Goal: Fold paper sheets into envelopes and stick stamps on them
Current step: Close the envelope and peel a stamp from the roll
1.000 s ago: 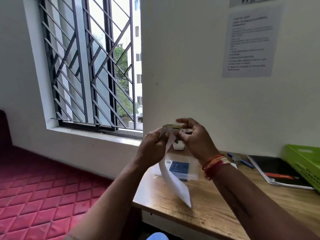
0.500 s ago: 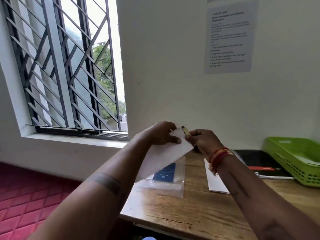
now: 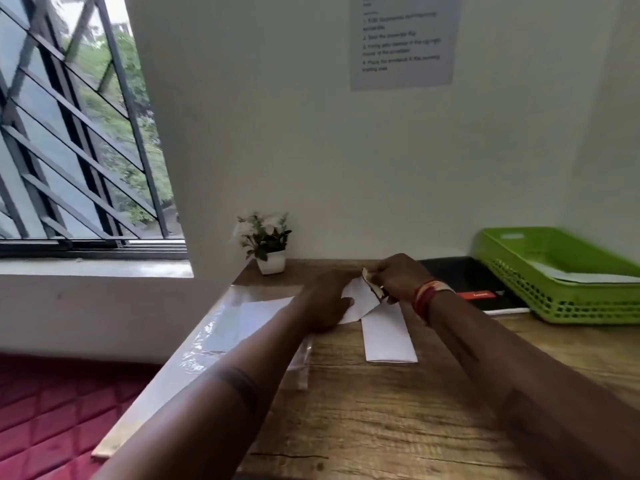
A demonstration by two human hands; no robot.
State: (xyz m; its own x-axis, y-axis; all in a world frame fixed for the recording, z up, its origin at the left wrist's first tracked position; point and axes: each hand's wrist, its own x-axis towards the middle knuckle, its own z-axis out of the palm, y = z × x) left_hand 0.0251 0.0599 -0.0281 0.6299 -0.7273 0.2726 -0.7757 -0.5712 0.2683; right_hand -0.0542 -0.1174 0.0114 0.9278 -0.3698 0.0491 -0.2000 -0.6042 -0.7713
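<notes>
My left hand (image 3: 329, 299) presses a white folded envelope (image 3: 360, 299) down on the wooden table (image 3: 381, 410). My right hand (image 3: 398, 275) pinches a small stamp (image 3: 372, 285) at the envelope's upper right corner. A second folded white envelope (image 3: 388, 336) lies flat on the table just below my right wrist. A clear plastic sleeve (image 3: 221, 327) holding white sheets lies at the table's left edge, partly under my left forearm.
A green plastic tray (image 3: 561, 268) with a white sheet in it stands at the right. A black notebook (image 3: 474, 282) lies beside the tray. A small potted plant (image 3: 266, 244) stands against the wall. The window and a red floor are to the left.
Both hands have come down from mid-air to the table with the envelope and stamp. The camera has tilted down and right, bringing the plant and second envelope into view.
</notes>
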